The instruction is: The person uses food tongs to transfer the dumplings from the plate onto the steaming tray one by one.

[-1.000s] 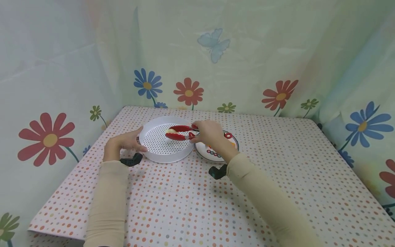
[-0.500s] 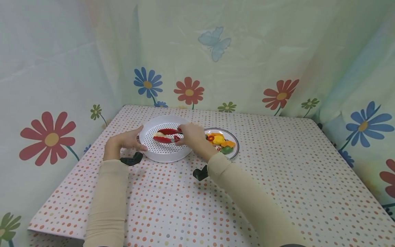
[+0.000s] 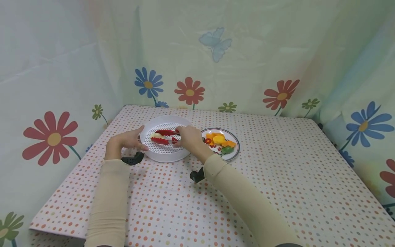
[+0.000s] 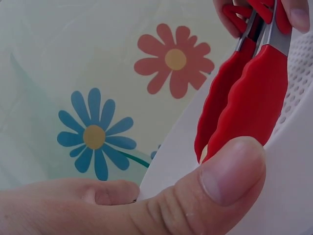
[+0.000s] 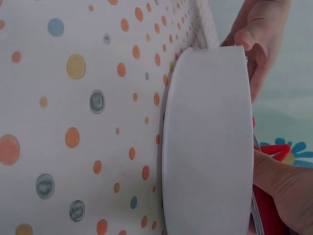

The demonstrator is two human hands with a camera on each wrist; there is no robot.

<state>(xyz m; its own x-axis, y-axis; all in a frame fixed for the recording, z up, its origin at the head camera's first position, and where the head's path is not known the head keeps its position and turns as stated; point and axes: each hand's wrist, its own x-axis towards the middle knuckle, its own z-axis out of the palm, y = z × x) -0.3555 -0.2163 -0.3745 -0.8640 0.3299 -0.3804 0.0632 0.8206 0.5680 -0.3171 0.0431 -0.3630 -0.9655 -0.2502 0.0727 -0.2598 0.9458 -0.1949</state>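
A white round sieve (image 3: pixel 166 158) with a perforated bottom stands on the table. My left hand (image 3: pixel 128 139) touches its left outer wall, fingers and thumb spread along the curve; the thumb (image 4: pixel 230 171) shows close up in the left wrist view. Over the sieve, my right hand (image 3: pixel 189 137) grips red-tipped metal tongs (image 4: pixel 254 98). A pale cream piece (image 3: pixel 157 136) sits between the tong tips; its kind cannot be made out. In the right wrist view the sieve wall hides most of the tongs.
Right of the sieve stands a white plate (image 3: pixel 211 130) with a dark rim. It bears yellow and orange pieces (image 3: pixel 219 139), a red ring (image 3: pixel 208 141) and a green piece (image 3: pixel 227 150). A dotted cloth (image 3: pixel 277 178) covers the table; a flowered curtain (image 3: pixel 240 68) hangs behind.
My right hand has carried the tongs and the pale piece leftward, deeper over the sieve, uncovering the plate. My left hand has stayed at the sieve wall.
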